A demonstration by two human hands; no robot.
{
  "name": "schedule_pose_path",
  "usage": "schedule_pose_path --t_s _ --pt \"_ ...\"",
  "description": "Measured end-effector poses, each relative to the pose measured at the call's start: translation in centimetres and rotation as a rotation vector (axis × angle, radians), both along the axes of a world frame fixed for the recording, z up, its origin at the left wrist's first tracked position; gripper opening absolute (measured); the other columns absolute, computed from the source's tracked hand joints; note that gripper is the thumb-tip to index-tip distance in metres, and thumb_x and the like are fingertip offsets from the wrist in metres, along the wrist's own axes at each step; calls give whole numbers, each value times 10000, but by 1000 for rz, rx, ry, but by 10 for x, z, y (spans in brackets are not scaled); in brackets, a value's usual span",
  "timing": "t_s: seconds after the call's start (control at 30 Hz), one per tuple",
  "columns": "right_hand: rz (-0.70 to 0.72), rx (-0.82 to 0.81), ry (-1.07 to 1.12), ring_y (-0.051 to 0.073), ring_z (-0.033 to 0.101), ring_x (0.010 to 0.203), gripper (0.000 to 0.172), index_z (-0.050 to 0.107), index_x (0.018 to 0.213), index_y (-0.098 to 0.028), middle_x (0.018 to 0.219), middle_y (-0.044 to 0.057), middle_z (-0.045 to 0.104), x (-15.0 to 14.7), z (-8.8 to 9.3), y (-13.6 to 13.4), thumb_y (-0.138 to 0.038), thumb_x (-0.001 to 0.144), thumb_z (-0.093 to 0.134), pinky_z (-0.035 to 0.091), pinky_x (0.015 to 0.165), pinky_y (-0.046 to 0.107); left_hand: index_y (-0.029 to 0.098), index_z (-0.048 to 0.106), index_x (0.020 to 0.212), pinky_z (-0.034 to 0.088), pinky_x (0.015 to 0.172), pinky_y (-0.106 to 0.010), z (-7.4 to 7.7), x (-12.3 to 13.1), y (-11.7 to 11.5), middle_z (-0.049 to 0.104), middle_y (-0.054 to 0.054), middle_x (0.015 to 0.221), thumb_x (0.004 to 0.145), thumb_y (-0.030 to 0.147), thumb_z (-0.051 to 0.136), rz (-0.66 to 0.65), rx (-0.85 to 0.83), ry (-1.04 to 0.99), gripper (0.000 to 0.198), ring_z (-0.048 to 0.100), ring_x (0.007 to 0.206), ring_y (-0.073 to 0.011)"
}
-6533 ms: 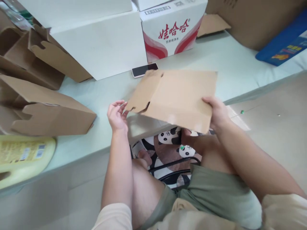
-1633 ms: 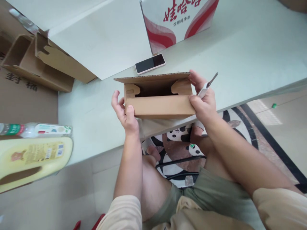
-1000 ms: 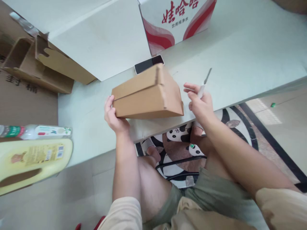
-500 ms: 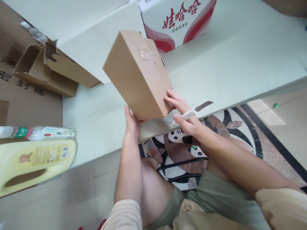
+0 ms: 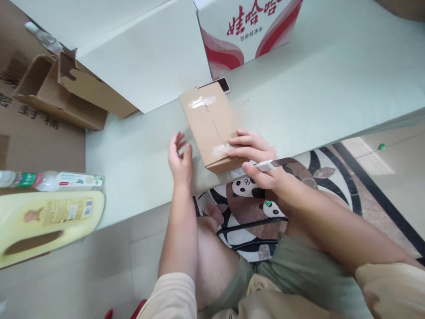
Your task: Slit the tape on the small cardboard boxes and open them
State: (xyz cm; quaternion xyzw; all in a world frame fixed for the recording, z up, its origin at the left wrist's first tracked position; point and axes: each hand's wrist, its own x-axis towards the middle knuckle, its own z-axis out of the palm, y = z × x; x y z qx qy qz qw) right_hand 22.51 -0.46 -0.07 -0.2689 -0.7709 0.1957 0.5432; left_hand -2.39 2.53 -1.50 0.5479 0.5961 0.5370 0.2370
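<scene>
Nearest, olive shorts (image 5: 302, 270) of soft, folded cloth and beige sleeves (image 5: 171, 294) of thin fabric. Further, gripped under the thumb of the right hand (image 5: 257, 153), a slim knife (image 5: 265, 165) with smooth white handle and flat metal blade, pointing to the right, away from the brown cardboard box (image 5: 214, 126). Of the same hand, the longer fingers extended and laid lightly on the top of the box. Beside the box at the left, the left hand (image 5: 180, 161), raised, half curled, open and apart from it. Resting on the smooth, pale green table (image 5: 139, 150), near its front edge: this box, oblong, matt, with a straight dark seam and shiny clear tape (image 5: 201, 103) at both ends. Behind, partly covered, a phone (image 5: 226, 84) with dark glass. Farthest, a plain white carton (image 5: 146, 57) and a red-waved carton (image 5: 250, 40).
</scene>
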Motion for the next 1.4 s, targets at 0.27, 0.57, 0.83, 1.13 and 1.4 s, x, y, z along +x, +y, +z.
schedule_pose_path --t_s 0.27,0.57,0.83,1.13,1.4 --pt "156 -125 105 290 580 1344 358 734 1148 -233 1273 88 716 -7 7 -7 -431 955 506 404 1217 528 281 656 1298 331 1252 -486 -1 9 -2 562 -64 1464 1002 580 386 -232 390 248 499 481 1439 -273" --pt "-353 -698 709 128 420 332 386 502 848 -261 417 -99 382 13 -6 17 -642 909 506 425 412 280 270 649 1250 320 1262 -489 -10 20 -1 535 -70 1461 982 675 336 -167 320 112 578 432 1473 -290" --pt "-262 -796 573 88 390 352 203 386 1003 -291 562 -117 489 12 -33 32 -420 924 522 268 342 210 282 664 1231 319 1264 -467 -6 26 -5 538 -59 1463 976 657 366 -161 315 36 542 423 1483 -275" --pt "-177 -653 585 130 683 657 200 596 1071 -241 860 9 709 17 -39 36 -322 921 490 510 527 256 273 667 1213 297 1272 -479 -4 23 -7 533 -66 1459 950 719 357 -140 267 41 603 398 1496 -287" --pt "-481 -332 484 101 408 499 133 612 977 -261 632 -49 458 13 -12 15 -381 921 626 316 445 264 277 667 1225 295 1275 -486 -3 29 -9 540 -65 1458 980 660 349 -146 290 22 555 409 1495 -285"
